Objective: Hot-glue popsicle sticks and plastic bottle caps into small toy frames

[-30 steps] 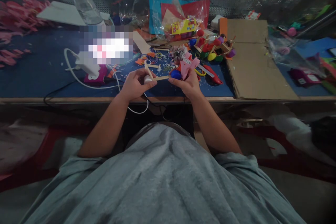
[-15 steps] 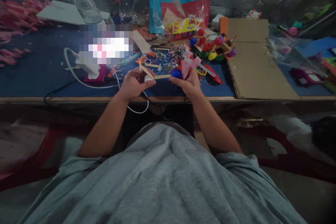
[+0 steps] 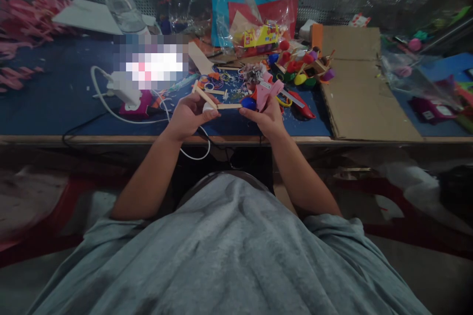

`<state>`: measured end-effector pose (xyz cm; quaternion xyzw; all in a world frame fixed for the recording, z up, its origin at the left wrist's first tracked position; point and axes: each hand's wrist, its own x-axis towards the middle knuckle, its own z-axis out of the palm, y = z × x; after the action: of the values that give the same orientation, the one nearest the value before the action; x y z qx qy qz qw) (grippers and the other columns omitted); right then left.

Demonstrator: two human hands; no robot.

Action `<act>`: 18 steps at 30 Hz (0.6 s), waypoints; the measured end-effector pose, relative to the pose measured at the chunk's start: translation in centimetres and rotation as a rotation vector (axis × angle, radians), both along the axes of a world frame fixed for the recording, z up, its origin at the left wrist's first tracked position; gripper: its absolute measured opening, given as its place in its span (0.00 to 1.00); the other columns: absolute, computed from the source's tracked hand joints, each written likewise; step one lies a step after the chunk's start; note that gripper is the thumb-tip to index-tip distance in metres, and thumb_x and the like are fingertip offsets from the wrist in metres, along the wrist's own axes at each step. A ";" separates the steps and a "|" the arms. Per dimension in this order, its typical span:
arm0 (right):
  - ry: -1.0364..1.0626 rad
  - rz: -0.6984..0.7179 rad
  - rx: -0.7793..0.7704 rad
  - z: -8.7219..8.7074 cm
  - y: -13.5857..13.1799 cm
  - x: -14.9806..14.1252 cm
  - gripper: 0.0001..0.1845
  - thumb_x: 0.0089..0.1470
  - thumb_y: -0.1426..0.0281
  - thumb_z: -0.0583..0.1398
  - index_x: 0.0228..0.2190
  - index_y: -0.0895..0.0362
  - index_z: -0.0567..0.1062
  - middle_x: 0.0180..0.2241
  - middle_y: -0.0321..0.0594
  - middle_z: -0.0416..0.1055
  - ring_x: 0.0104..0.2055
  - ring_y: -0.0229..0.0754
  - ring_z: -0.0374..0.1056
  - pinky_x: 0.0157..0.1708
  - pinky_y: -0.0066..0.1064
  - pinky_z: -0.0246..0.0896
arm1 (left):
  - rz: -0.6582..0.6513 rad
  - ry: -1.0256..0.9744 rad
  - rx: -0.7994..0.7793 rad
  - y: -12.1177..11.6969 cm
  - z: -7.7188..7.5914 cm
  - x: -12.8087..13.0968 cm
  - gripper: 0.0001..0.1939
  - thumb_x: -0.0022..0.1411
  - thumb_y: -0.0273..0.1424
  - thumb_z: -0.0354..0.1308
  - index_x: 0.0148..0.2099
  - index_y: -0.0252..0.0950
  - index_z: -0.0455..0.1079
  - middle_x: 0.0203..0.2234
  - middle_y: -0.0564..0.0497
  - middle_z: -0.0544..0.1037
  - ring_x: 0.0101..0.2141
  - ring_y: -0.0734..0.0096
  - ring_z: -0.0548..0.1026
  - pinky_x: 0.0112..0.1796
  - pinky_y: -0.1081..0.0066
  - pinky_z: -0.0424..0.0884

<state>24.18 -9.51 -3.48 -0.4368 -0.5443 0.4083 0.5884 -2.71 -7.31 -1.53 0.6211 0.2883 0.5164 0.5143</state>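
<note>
- Your left hand has its grip closed to a narrow pinch on the bent stick frame, by the small white round piece.
- Your right hand has its grip closed around the blue rounded piece; you have the pink piece right there too, but you cannot tell how firmly your fingers hold it.
- The crosswise stick lies between your two hands, its long axis running left to right, roughly along the front edge of the counter.
- Its left end meets the slanted stick at a bend, nearer your left thumb; its right end comes up to the blue rounded piece, at your right thumb.
- From that bend, the slanted stick points away from you and leftward, over your left fingers.
</note>
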 end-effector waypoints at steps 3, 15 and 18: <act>0.065 0.012 -0.034 -0.1 0.1 -0.2 0.54 0.33 0.38 0.87 0.56 0.48 0.82 0.48 0.42 0.86 0.46 0.54 0.86 0.56 0.55 0.89 | -0.057 -0.053 -0.053 -0.3 0.4 -0.1 0.29 0.49 0.48 0.93 0.44 0.39 0.88 0.37 0.50 0.90 0.34 0.68 0.91 0.41 0.72 0.91; 0.129 0.042 -0.115 0.7 -0.4 -0.5 0.49 0.38 0.37 0.85 0.54 0.47 0.79 0.32 0.33 0.81 0.33 0.49 0.83 0.32 0.39 0.78 | -0.158 -0.152 -0.243 -1.9 2.4 0.0 0.31 0.46 0.46 0.95 0.45 0.37 0.87 0.40 0.50 0.91 0.35 0.65 0.91 0.44 0.66 0.92; 0.182 0.058 -0.130 1.1 -0.4 -0.6 0.49 0.36 0.39 0.85 0.53 0.48 0.79 0.30 0.31 0.80 0.31 0.47 0.82 0.31 0.37 0.77 | -0.170 -0.192 -0.270 -2.2 2.7 -0.1 0.29 0.46 0.44 0.95 0.44 0.38 0.88 0.41 0.51 0.91 0.35 0.66 0.91 0.43 0.68 0.92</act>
<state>23.61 -9.96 -2.38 -0.4194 -0.4734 0.4973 0.5939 -2.76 -9.51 1.14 0.5166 0.2511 0.4844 0.6599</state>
